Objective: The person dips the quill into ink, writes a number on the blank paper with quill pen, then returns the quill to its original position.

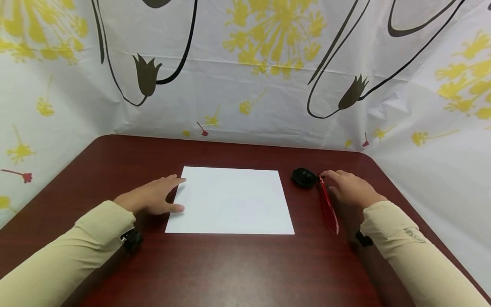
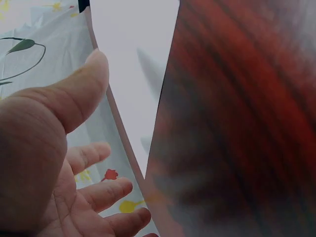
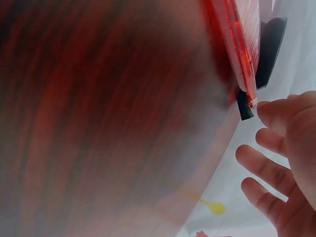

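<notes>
A blank white sheet of paper (image 1: 232, 200) lies flat on the dark reddish-brown table. At its left edge is my left hand (image 1: 153, 196), thumb and fingers spread, with the tips over the paper. In the left wrist view the palm shows nothing held. To the right of the sheet is a long, narrow, red translucent thing (image 1: 329, 207) with a black stub at one end; its kind is unclear. My right hand (image 1: 350, 187) is beside it, fingertips right at its far end, fingers loosely extended. Close to that end sits a small round black dish-like thing (image 1: 304, 177).
The table (image 1: 238, 268) has rounded far corners. White cloth (image 1: 215, 106) printed with yellow and dark flowers hangs behind it and along both sides. Beige sleeves (image 1: 90, 232) and dark wrist bands (image 1: 131, 238) cover the forearms and wrists.
</notes>
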Demonstrator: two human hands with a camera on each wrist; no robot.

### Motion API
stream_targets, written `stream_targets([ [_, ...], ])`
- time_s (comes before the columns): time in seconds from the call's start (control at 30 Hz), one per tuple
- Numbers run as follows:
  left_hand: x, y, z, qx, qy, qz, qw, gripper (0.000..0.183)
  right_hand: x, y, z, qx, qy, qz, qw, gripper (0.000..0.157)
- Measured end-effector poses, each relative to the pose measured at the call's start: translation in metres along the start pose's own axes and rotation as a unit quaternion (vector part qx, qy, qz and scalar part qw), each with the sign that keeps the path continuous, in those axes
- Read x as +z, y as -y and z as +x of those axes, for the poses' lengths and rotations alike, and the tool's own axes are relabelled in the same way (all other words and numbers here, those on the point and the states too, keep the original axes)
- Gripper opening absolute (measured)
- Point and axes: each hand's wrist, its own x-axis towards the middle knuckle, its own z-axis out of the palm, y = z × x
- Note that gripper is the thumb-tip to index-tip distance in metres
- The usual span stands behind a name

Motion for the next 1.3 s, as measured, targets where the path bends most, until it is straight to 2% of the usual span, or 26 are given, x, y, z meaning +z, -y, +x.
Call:
stream_targets([
  [0.17, -0.003, 0.002, 0.005, 0.006, 0.001, -0.004, 1.0000, 0.087, -0.001, 0.001, 0.001, -0.014, 0.008, -0.016, 1.000, 0.042],
  [0.33, -0.005, 0.002, 0.010, 0.007, 0.022, 0.004, 0.9997, 0.087, 0.000, 0.000, 0.006, -0.011, 0.026, -0.026, 0.999, 0.042],
  [0.5, -0.007, 0.003, 0.013, 0.023, 0.036, 0.019, 0.9989, 0.084, 0.004, -0.002, 0.013, -0.016, 0.029, -0.031, 0.999, 0.037],
  [0.77, -0.005, 0.005, 0.020, 0.050, 0.038, 0.026, 0.9977, 0.078, 0.008, -0.007, 0.017, -0.027, 0.034, -0.037, 0.998, 0.032],
  [1.03, -0.009, 0.011, 0.019, 0.013, 0.046, 0.013, 0.9988, 0.082, 0.012, -0.005, 0.016, -0.058, 0.025, -0.026, 0.998, 0.029],
  [1.3, -0.013, 0.017, 0.020, -0.010, 0.055, 0.003, 0.9984, 0.087, 0.013, -0.003, 0.016, -0.049, 0.030, -0.021, 0.998, 0.029],
])
